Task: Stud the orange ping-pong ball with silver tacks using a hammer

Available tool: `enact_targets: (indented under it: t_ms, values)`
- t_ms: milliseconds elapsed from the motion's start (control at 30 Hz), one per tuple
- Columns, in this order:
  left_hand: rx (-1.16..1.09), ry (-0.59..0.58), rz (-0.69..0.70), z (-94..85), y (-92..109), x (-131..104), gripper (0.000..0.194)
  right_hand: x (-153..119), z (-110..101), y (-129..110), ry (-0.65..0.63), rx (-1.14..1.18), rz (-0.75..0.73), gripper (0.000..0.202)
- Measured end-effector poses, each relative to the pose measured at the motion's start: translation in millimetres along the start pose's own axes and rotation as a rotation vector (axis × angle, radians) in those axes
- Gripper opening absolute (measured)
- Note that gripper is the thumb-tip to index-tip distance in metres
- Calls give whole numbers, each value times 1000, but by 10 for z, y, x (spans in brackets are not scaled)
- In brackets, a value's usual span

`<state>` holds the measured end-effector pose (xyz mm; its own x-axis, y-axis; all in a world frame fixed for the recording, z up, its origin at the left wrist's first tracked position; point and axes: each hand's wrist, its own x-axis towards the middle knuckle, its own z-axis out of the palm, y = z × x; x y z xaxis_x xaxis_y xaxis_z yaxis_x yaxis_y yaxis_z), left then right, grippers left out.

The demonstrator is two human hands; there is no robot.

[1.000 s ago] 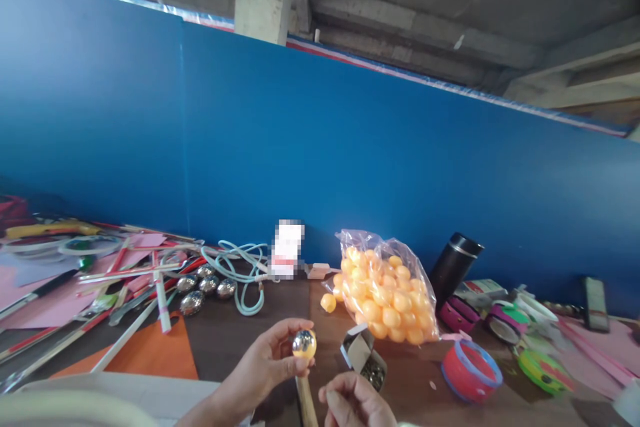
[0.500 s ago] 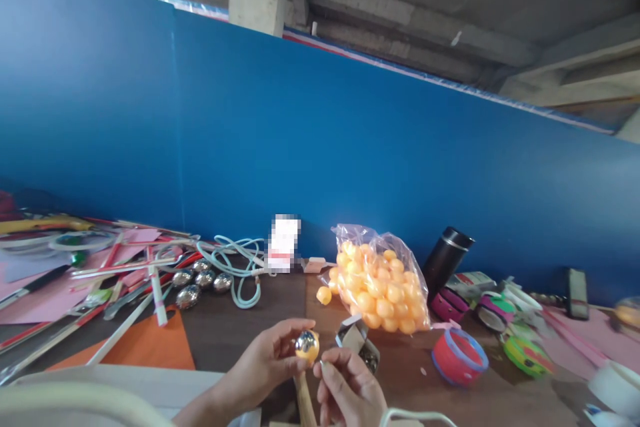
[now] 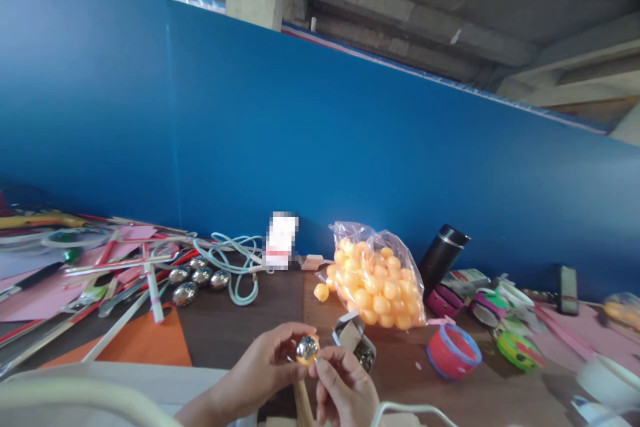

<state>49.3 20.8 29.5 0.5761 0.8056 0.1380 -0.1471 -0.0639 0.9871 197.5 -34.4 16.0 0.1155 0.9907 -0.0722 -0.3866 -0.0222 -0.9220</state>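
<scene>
One shiny ball (image 3: pixel 307 347): silver/orange, up in front of the person, above worktop (image 3: pixel 400 387), btwn both hands.
L hand (image 3: pixel 265 367): fingers curled narrow, holding ball from its L side.
R hand (image 3: pixel 347 383): thumb & forefinger pinched tight on tiny bright bit (image 3: pixel 315 361), too small to ID, at ball's lower R edge; can't tell if bit touches ball.
Wooden stick (image 3: pixel 303 407): just below hands, partly hidden.
Small open box (image 3: pixel 349 331): just beyond R hand, flaps up, dark bits inside.
Clear bag (image 3: pixel 377 287): behind box, full of orange balls; loose orange ball (image 3: pixel 321 291) just L of it.
Silver balls (image 3: pixel 185 293): 5 pcs clustered on L, nr lt-blue cord (image 3: pixel 243 290).
Black flask (image 3: pixel 444 259): R of bag, tilted in view.
Red/blue round item (image 3: pixel 453 353): R of box, well apart from R hand.
Blue partition (image 3: pixel 320 127): behind everything.
</scene>
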Motion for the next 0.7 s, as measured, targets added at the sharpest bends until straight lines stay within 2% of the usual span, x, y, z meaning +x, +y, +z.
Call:
enact_targets:
  t_ms: [367,700]
  values:
    - [104,33,-12,27,17,-23,42,0,-50,26,13,-62,16,42]
    - [110,38,4,25,10,-24,42,18,-86,69,-10,-88,23,40]
